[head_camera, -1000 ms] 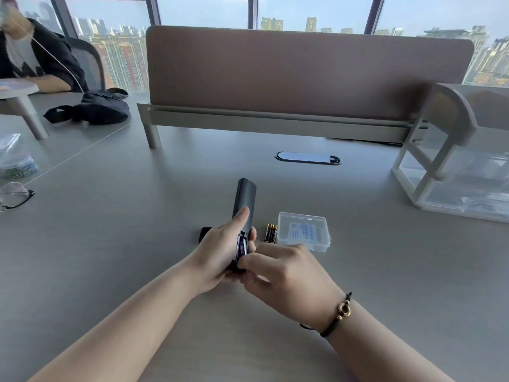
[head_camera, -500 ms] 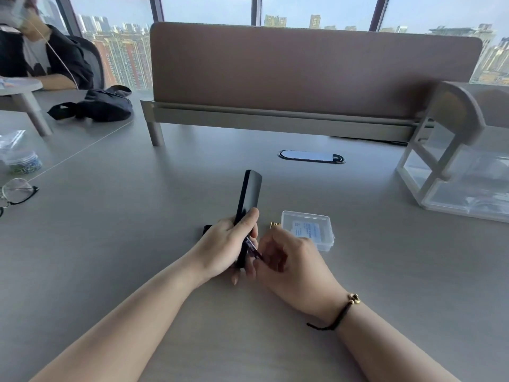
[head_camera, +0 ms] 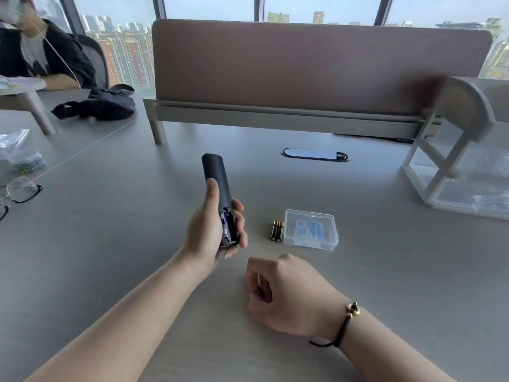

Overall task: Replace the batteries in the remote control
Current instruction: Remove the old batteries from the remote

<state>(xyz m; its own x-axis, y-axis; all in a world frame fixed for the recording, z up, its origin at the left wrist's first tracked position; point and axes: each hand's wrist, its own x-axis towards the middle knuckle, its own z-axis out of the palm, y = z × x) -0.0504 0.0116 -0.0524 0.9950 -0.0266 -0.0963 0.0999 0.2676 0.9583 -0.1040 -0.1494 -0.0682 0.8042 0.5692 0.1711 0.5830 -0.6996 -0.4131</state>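
My left hand (head_camera: 209,230) grips the black remote control (head_camera: 219,188) above the desk, its back facing me. The battery compartment is uncovered: one purple battery (head_camera: 225,227) lies in its left slot and the right slot is bare. My right hand (head_camera: 286,293) rests on the desk nearer me, fingers curled round a small dark battery that is mostly hidden. Two black-and-gold batteries (head_camera: 276,231) lie side by side on the desk, right of the remote. A clear plastic case (head_camera: 311,230) sits just beside them.
A brown partition (head_camera: 303,67) closes the back of the grey desk (head_camera: 137,244), with a cable port (head_camera: 315,154) before it. A white drawer organiser (head_camera: 462,175) stands right. Glasses (head_camera: 19,191), a bead jar (head_camera: 27,161) and a black bag (head_camera: 104,106) lie left; a person sits far left.
My right hand drew a purple battery out of the remote's right slot and moved back toward me onto the desk. My left hand turned the remote's open back toward me.
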